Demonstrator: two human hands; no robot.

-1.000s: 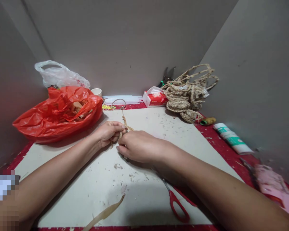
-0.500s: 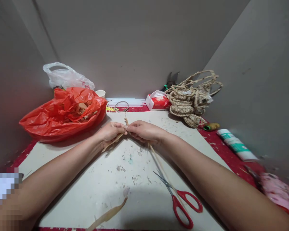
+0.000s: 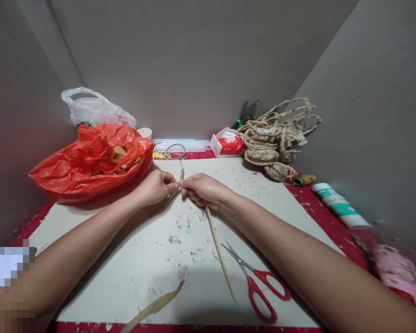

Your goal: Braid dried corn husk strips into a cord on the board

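Twisted strand (image 3: 182, 174), one, pinched by two hands (image 3: 156, 188) (image 3: 207, 189).

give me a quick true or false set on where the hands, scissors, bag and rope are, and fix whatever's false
1. The left hand and right hand come together at a tan fibre strand. True.
2. The red-handled scissors lie on the pale sheet. True.
3. The right hand grips those red-handled scissors. False: it is at the strand, apart from them.
4. The red-and-white tissue pack sits beside the braided rope coils, and the red plastic bag is on the left side. True.
5. The braided rope coils lie inside the red plastic bag. False: they lie outside it, on the right side.
6. The left hand reaches into the red plastic bag. False: its fingers are at the strand.
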